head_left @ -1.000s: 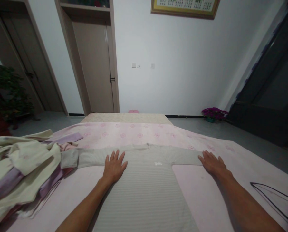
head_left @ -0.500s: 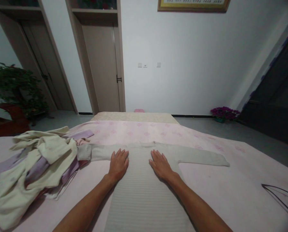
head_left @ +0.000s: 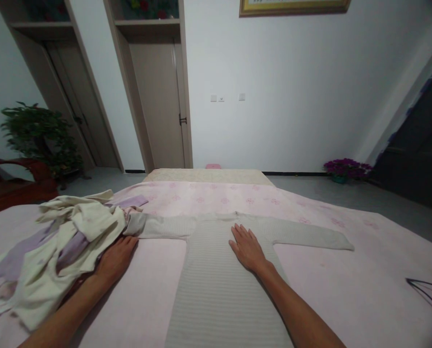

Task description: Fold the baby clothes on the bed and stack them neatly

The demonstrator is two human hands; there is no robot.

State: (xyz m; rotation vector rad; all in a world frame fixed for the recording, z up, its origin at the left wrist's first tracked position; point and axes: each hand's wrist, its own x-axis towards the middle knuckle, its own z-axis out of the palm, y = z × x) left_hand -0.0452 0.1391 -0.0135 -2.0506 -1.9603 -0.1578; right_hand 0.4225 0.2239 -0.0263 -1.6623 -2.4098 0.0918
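Note:
A light grey striped long-sleeved top (head_left: 223, 290) lies spread on the pink bedsheet, its neck facing away from me and its sleeves stretched out sideways. My right hand (head_left: 248, 247) rests flat on its upper chest, fingers extended. At the left, my left hand (head_left: 117, 256) lies against the edge of a heap of clothes (head_left: 89, 222), fingers stretched toward the end of the top's left sleeve (head_left: 165, 227). That sleeve's cuff meets the heap, which is made of cream, lilac and pinkish garments. Part of my left hand's inner side is hidden.
The pink flowered bedsheet (head_left: 332, 280) covers the surface. A thin black looped object (head_left: 422, 290) lies at the right edge. Beyond are a beige surface (head_left: 208, 176), a wooden chair (head_left: 27, 179), a green plant (head_left: 42, 135) and purple flowers (head_left: 346, 168).
My left hand has left the top's chest and moved left to the clothes heap by the sleeve end. My right hand stays on the top. The view has shifted slightly left.

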